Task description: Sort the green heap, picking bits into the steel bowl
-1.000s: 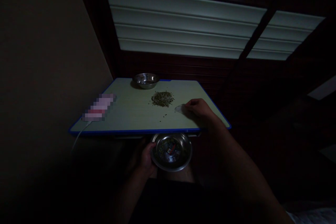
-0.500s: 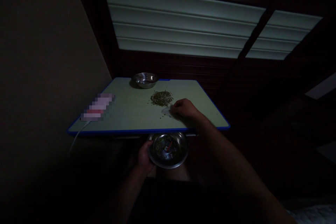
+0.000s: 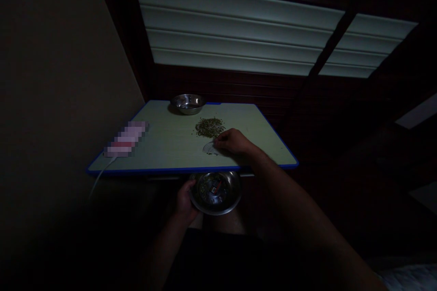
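My left hand [image 3: 186, 200] grips the left rim of a shiny metal bowl [image 3: 234, 193], held just below the table's front edge. Some small grains and a reddish mark show dimly inside that bowl. Over the table, my right hand [image 3: 232, 141] is closed on a thin, pale, curved-edged piece [image 3: 209, 148], which looks like a flat scraper or card; its exact kind is unclear in the low light. Its edge rests on the tabletop, with a few stray grains beside it. Just beyond lies a loose pile of small greenish-brown grains [image 3: 209, 127].
A second metal bowl [image 3: 187, 104] stands at the table's back left. On the left side lies a pinkish, blurred-out device [image 3: 126, 139] with a white cable [image 3: 99, 177] hanging over the edge. The pale table [image 3: 167, 145] has a blue rim; a wall borders it at left.
My right hand has shifted a little to the left with the pale piece, near the stray grains. My left hand and its bowl have also moved slightly left and up.
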The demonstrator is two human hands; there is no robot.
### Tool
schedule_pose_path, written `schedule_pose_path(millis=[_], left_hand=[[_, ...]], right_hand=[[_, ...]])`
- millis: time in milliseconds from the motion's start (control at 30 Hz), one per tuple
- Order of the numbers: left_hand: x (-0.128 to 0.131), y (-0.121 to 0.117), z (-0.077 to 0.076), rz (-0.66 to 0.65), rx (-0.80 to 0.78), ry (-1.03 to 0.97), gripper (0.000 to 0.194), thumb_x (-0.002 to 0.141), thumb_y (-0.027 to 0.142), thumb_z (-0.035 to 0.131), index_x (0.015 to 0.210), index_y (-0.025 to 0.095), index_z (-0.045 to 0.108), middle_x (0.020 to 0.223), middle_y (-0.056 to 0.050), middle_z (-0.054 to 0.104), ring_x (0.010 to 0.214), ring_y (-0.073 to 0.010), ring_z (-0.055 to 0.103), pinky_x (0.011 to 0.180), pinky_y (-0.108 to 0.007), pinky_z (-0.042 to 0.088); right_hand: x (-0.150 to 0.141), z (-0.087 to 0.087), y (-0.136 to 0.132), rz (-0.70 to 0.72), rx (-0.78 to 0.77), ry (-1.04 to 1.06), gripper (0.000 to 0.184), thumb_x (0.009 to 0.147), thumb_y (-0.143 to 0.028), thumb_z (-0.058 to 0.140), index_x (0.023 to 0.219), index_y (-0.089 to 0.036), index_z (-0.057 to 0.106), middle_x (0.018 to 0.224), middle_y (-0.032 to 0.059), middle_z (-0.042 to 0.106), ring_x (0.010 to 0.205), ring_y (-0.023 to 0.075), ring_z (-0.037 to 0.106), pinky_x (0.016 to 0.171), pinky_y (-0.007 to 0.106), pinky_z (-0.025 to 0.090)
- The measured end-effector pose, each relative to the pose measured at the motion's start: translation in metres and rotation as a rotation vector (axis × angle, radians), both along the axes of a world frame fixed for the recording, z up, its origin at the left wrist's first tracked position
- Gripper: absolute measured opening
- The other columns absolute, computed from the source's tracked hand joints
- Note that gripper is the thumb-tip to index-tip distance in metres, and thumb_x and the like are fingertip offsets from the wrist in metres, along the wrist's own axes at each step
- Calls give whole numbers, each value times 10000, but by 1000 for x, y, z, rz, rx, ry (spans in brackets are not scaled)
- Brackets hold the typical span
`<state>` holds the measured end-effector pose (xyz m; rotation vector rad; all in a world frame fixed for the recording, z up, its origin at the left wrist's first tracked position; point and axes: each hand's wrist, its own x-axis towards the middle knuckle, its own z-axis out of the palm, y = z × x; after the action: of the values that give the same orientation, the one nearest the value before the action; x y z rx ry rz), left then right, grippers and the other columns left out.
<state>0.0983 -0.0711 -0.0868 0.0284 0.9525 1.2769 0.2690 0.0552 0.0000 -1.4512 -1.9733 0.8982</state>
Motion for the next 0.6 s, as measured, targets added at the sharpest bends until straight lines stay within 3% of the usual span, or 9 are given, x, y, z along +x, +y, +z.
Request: schedule_pose_path(millis=[200,600], left_hand=[[-3,1,2,5,-7,-46,174,735,189,548,727,120,708,674,-84,728,631,-212,679,638,-324,550],[-5,0,2,12,33,-51,185,721,206,559,781,138,720,715,-84,747,709,-243,702,712,-372,560]], right_hand=[[-1,1,-1,83,-80,42,216,729,-248,709,894,-121,769,751,41,721,604,101,567,582,214,428],[-1,9,-21,260,-64,46,252,730,-250,711,938,-121,767,836,52,749,703,129,620,678,241,468]])
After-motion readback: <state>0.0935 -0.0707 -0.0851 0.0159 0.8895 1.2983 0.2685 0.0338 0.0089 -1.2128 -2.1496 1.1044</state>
